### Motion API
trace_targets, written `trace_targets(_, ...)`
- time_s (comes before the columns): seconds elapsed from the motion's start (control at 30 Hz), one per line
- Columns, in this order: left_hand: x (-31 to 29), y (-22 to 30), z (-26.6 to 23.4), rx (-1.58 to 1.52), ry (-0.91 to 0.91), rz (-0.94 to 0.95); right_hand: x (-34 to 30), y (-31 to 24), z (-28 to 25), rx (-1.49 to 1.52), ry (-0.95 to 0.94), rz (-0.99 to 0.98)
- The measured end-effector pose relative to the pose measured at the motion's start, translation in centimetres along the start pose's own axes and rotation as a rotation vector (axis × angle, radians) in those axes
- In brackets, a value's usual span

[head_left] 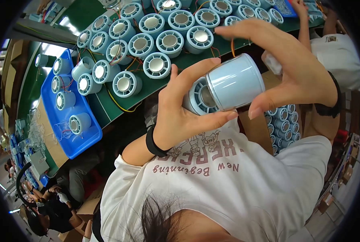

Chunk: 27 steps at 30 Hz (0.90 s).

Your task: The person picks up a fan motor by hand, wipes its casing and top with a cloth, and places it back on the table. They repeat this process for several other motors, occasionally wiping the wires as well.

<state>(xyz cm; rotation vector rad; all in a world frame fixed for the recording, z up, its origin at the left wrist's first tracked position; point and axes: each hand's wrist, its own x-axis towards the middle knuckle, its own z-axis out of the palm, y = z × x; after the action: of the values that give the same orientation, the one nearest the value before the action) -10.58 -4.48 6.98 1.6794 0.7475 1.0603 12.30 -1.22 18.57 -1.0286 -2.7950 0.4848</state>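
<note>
Bright light glints off the pale-blue cylinder (237, 82) amid curved, black-rimmed distortion.

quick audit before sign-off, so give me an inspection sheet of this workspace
surface: green tabletop, crowded with light-blue slotted units
job's things: glossy cylinder, light blue, partly hiding a slotted-face unit
clutter: clear plastic pieces with units in a blue tray
hands: left hand grips around the cylinder and unit; right hand spread open around the right end, contact unclear
cables: red and yellow wires among units; one yellow wire loops near the table edge
surroundings: stacked similar units; co-worker at right
</note>
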Motion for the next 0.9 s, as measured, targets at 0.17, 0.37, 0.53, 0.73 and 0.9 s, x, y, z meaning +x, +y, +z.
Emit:
trace_targets(0.17, 0.5, -1.0, 0.3, 0.213, -0.041, 0.228, -1.0, -0.5, 0.6, 0.271, -0.029, 0.279)
trace_targets(0.37, 1.0, 0.0, 2.7, 0.03, -0.014, 0.084, -6.4, -0.4, 1.7, 0.301, 0.131, 0.338)
trace_targets(0.53, 1.9, -1.1, 3.3, -0.153, -0.03, -0.126, -17.2, -3.8, 3.6, 0.142, 0.404, 0.767)
trace_targets(0.73, 2.2, -1.6, 3.2, -0.231, -0.117, -0.251, -25.9, -5.2, 15.3, 0.041, 0.296, 1.35)
trace_targets(0.9, 2.0, -2.1, 3.8, -0.27, -0.221, -0.33, -26.3, -4.2, 21.2, 0.206, 0.366, 1.693)
